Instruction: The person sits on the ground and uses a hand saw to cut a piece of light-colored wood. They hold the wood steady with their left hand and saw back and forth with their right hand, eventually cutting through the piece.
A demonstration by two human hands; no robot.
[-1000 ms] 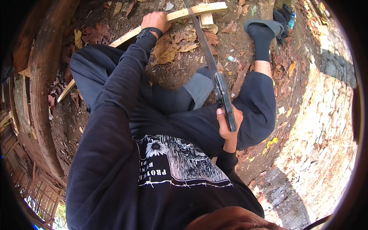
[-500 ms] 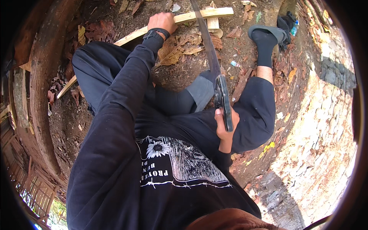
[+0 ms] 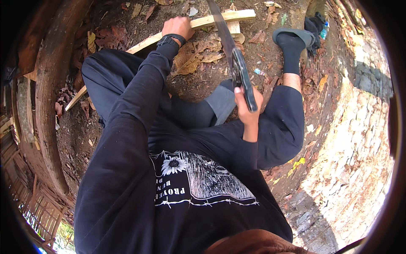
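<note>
On soil [image 3: 190, 86], left fingers [image 3: 184, 23] gripping wooden strip [image 3: 233, 15], right fingers [image 3: 240, 95] closed round saw handle [image 3: 245, 78], white lettering [image 3: 171, 191] on black shirt [image 3: 122, 190]

Just left of a thick brown log [image 3: 47, 110] we see some boards [image 3: 23, 110], and below them, also left of the log, a slatted panel [image 3: 34, 207]. Right of the log we find reddish dry leaves [image 3: 112, 37], a large tan leaf [image 3: 185, 62], and, well apart from it, a dark bundle [image 3: 314, 28].
</note>
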